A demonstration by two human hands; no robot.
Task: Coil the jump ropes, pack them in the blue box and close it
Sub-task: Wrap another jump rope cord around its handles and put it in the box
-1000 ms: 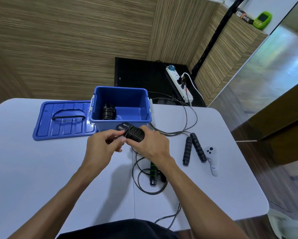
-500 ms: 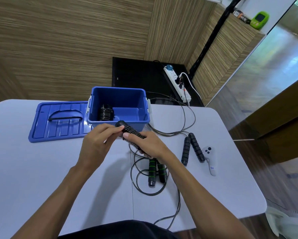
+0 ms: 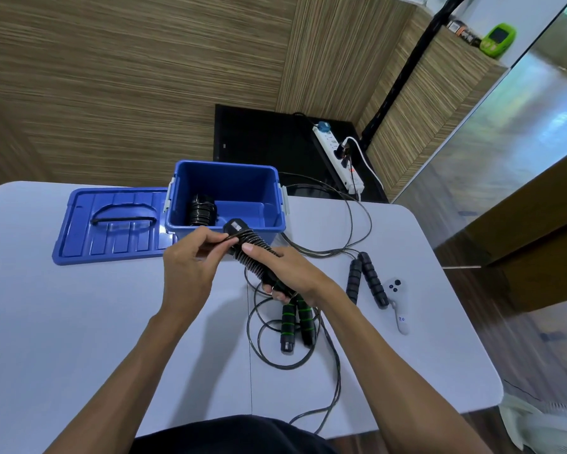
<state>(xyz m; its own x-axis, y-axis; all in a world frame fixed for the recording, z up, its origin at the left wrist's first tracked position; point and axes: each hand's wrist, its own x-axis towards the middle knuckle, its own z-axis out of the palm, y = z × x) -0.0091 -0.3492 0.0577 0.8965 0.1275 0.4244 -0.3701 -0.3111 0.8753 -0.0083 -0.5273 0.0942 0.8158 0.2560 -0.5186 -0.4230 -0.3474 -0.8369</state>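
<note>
Blue lid (image 3: pixel 111 224) flat on the tabletop (image 3: pixel 62 322), touching the open blue box (image 3: pixel 225 198) with one coiled rope (image 3: pixel 201 211) inside. Left hand (image 3: pixel 190 270) pinching cord on the wrapped rope (image 3: pixel 252 253); right hand (image 3: pixel 288 273) gripping that bundle. Green-banded handles (image 3: pixel 295 322), black handles (image 3: pixel 362 276) and a white controller (image 3: pixel 397 303) lying rightward.

L hand (image 3: pixel 190 267) pinching; R hand (image 3: pixel 292 273) curled, prob. gripping.
</note>
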